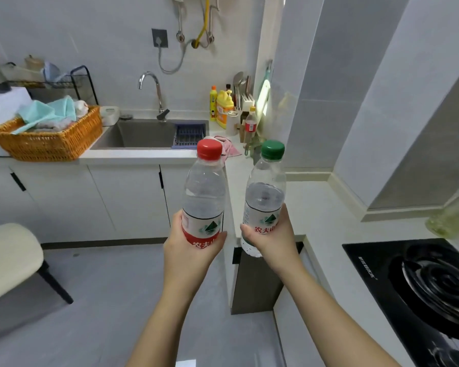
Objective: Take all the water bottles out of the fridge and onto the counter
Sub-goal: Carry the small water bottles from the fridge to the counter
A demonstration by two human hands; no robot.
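Observation:
My left hand [188,250] grips a clear water bottle with a red cap and red label [204,192] around its lower half, held upright in the air. A second clear bottle with a green cap [265,192] stands upright in my right hand [272,238], which grips it at the label. Both bottles hover in front of the white counter [318,207], near its inner corner. The fridge is not in view.
A sink [146,136] with a tap sits at the back, an orange wicker basket [48,141] of cloths to its left. Detergent bottles [224,108] and a pink cloth [229,148] crowd the corner. A black gas hob [419,282] lies at right, a stool [11,258] at left.

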